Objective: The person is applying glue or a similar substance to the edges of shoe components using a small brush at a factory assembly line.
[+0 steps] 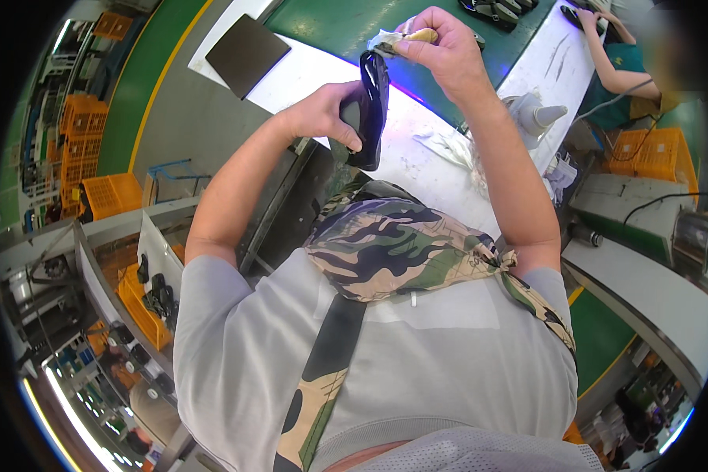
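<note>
Over the white work table (322, 67), my left hand (322, 114) grips a glossy black shoe (376, 110). The shoe stands on end, its shiny upper toward the right and one end pointing away from me. Up at that far end, my right hand (446, 51) pinches a crumpled white cloth (387, 39); a yellowish bit shows between the fingers, too small to name. The cloth is at the shoe's tip, and whether it touches cannot be told.
A green conveyor belt (330, 27) runs beyond the table, with black shoes (502, 11) on it. A dark square board (246, 55) lies at left. A white bottle (539, 116) and white cloths (448, 149) sit right. A co-worker's hands (592, 20) hold a shoe; orange crates (82, 118) stand left.
</note>
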Tool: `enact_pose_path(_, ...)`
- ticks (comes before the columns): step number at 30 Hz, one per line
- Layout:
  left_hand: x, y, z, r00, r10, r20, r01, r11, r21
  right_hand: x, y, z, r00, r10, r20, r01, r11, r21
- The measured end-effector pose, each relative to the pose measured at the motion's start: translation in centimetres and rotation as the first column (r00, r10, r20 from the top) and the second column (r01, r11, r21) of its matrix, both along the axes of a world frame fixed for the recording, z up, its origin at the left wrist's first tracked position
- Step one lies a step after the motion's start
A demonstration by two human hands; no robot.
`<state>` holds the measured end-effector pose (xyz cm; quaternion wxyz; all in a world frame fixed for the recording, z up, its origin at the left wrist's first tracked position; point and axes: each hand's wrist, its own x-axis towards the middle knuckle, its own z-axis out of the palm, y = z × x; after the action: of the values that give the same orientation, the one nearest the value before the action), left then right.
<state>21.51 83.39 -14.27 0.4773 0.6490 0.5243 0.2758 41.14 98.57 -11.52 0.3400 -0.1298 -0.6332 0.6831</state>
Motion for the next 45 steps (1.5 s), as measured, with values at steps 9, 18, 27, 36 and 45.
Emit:
enact_pose_path(9,-0.2,-2.7,-0.9,0.823,0.331,0.463,-0.151,0.911,-0.383,-1.7,-0.7,-2.5,0.997,0.078,-0.022,-0.073,0.979,0.192)
enact_pose_path(18,-3.1,-5.0,-3.6,0.482,0.577,0.659,-0.306,0.816,-0.491,-4.0,-4.0,-4.6,0.96,0.263,0.091,-0.276,0.945,0.177)
enact_pose_path(27,-6.6,-8.8,-5.9,0.229,0.646,0.728,-0.492,0.722,-0.486,-5.7,-4.7,-6.0,0.905,0.412,0.102,-0.417,0.908,0.029)
enact_pose_path(36,-6.9,-11.6,-6.0,-0.016,0.459,0.888,-0.643,0.676,-0.361,-9.9,-7.9,-8.1,0.977,0.209,-0.032,-0.205,0.899,-0.386)
enact_pose_path(45,-6.4,-14.6,-4.3,0.165,0.627,0.761,-0.933,0.349,-0.085,-12.6,-10.6,-8.5,0.98,0.165,0.111,-0.086,0.855,-0.512)
